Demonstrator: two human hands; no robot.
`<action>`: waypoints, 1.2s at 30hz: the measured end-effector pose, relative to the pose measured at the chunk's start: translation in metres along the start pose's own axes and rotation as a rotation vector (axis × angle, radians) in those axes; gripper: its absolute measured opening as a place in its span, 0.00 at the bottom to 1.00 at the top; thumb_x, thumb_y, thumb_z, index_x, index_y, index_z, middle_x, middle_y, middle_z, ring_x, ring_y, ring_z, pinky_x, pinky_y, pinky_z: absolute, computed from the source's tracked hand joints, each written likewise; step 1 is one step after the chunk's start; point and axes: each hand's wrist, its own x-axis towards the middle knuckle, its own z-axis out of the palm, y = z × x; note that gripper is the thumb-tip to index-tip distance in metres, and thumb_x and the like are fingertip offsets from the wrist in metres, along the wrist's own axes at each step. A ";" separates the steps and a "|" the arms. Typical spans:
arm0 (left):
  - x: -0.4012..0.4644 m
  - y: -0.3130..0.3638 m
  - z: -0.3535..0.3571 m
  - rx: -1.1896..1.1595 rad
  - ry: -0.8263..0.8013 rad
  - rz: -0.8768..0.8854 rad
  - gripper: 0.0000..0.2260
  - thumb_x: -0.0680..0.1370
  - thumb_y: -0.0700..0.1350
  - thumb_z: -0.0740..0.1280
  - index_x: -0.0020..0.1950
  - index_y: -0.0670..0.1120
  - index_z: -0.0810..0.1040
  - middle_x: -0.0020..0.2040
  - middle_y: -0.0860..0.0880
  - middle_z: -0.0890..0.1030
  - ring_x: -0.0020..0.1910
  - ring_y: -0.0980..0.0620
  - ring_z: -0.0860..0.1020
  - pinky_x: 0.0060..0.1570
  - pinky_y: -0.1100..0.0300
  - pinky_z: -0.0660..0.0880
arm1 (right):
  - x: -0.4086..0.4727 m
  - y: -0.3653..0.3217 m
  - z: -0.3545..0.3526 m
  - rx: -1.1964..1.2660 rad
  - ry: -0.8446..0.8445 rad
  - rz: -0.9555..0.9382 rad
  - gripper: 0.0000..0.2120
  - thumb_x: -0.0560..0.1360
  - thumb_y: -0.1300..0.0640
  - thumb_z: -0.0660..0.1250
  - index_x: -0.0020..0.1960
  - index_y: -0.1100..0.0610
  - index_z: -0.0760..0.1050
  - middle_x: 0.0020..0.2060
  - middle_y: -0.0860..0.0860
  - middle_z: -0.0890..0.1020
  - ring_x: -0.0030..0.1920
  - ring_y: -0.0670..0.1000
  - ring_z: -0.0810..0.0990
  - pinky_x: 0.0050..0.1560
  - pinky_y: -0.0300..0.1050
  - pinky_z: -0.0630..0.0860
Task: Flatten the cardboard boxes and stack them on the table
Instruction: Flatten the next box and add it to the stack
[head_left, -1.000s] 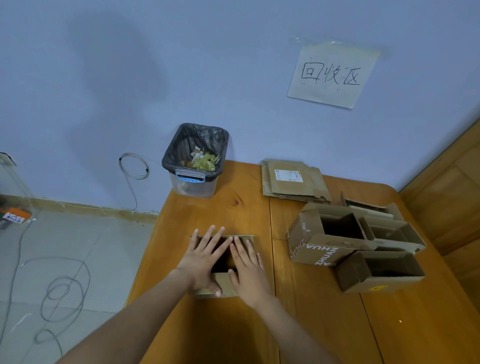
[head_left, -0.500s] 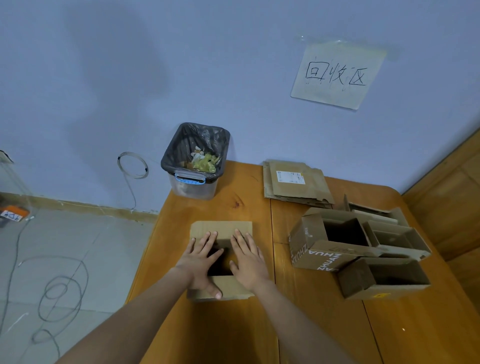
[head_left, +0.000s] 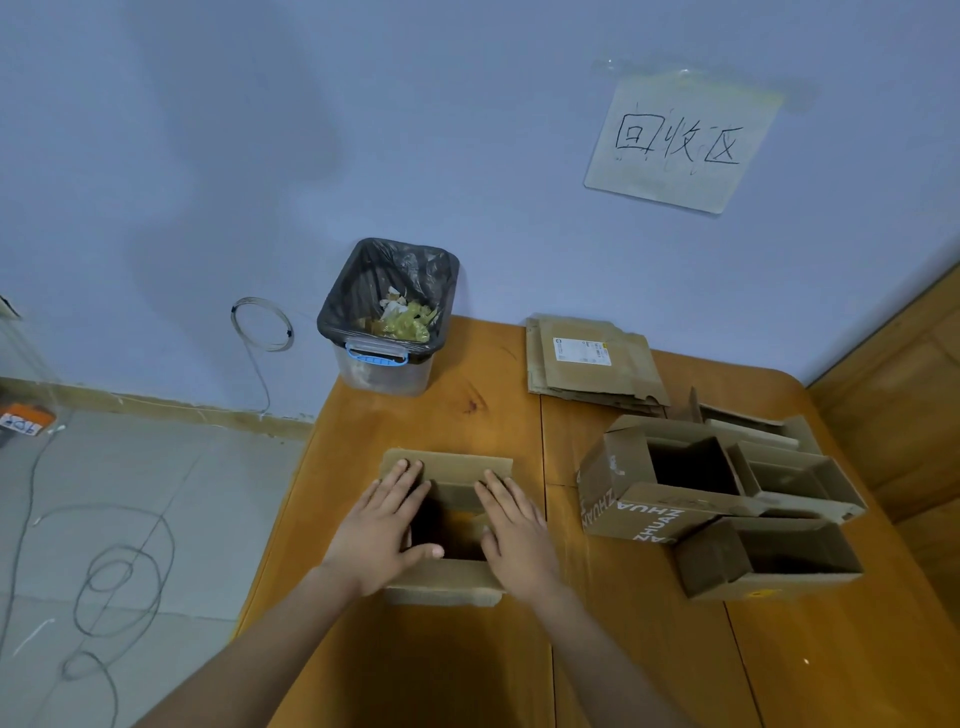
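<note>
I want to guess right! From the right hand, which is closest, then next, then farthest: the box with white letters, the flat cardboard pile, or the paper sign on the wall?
1. Box with white letters, beside the right hand.
2. Flat cardboard pile, at the table's back.
3. Paper sign, up on the wall.

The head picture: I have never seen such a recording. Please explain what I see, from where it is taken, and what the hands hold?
No robot here: a person wears a camera on the head, looking down at a wooden table. The left hand and right hand press flat on a small open cardboard box; nothing is gripped. To the right stand more open boxes. Behind them lies a stack of flattened cardboard. A lined bin stands at the far edge.
</note>
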 end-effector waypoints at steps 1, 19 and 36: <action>-0.004 -0.001 -0.001 -0.047 0.031 -0.026 0.46 0.70 0.76 0.41 0.80 0.49 0.46 0.77 0.53 0.34 0.74 0.54 0.29 0.73 0.58 0.36 | -0.003 0.002 -0.001 0.013 0.017 0.008 0.27 0.81 0.55 0.52 0.78 0.45 0.49 0.74 0.36 0.44 0.75 0.40 0.40 0.74 0.46 0.44; 0.002 0.001 -0.042 -0.224 0.043 -0.011 0.58 0.59 0.84 0.45 0.79 0.48 0.39 0.76 0.53 0.34 0.76 0.54 0.33 0.72 0.57 0.34 | -0.005 0.026 -0.048 -0.008 -0.080 0.171 0.34 0.80 0.42 0.55 0.78 0.50 0.43 0.77 0.46 0.39 0.76 0.51 0.39 0.74 0.51 0.46; 0.045 0.014 -0.036 0.216 -0.042 0.087 0.48 0.69 0.66 0.67 0.79 0.47 0.47 0.74 0.47 0.60 0.73 0.43 0.57 0.74 0.39 0.43 | 0.022 -0.012 -0.048 -0.230 -0.218 -0.079 0.50 0.72 0.48 0.71 0.78 0.50 0.36 0.76 0.50 0.49 0.76 0.55 0.46 0.75 0.57 0.51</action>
